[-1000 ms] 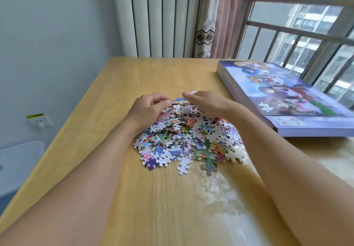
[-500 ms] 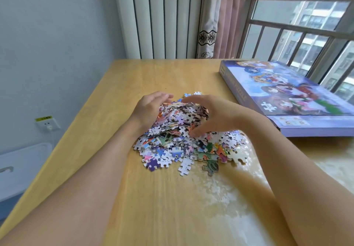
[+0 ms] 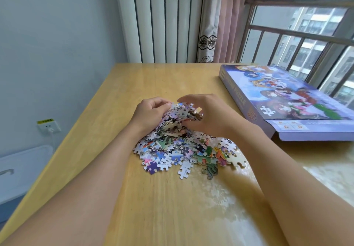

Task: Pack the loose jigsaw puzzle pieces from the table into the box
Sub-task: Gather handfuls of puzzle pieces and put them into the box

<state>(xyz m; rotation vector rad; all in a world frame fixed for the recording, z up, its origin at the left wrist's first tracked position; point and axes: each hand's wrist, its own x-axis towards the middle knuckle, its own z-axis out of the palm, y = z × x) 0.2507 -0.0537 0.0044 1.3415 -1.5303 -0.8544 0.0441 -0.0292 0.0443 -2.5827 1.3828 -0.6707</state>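
Observation:
A heap of colourful jigsaw pieces (image 3: 183, 150) lies in the middle of the wooden table (image 3: 153, 198). My left hand (image 3: 149, 111) and my right hand (image 3: 208, 115) cup a bunch of pieces (image 3: 178, 119) between them at the far side of the heap, fingers curled round it, lifted slightly above the rest. The purple puzzle box (image 3: 291, 102) lies to the right, its picture lid on and closed. A few single pieces (image 3: 184, 170) sit loose at the heap's near edge.
A wall and a white radiator (image 3: 159, 20) stand behind the table, with a pink curtain (image 3: 226, 25) beside them. A barred window (image 3: 306, 41) runs along the right. A wall socket (image 3: 48, 125) and a white bin (image 3: 21, 171) are left of the table.
Both hands have closed in on the far part of the heap and scooped a bunch of pieces up between them. The camera view has tilted up a little.

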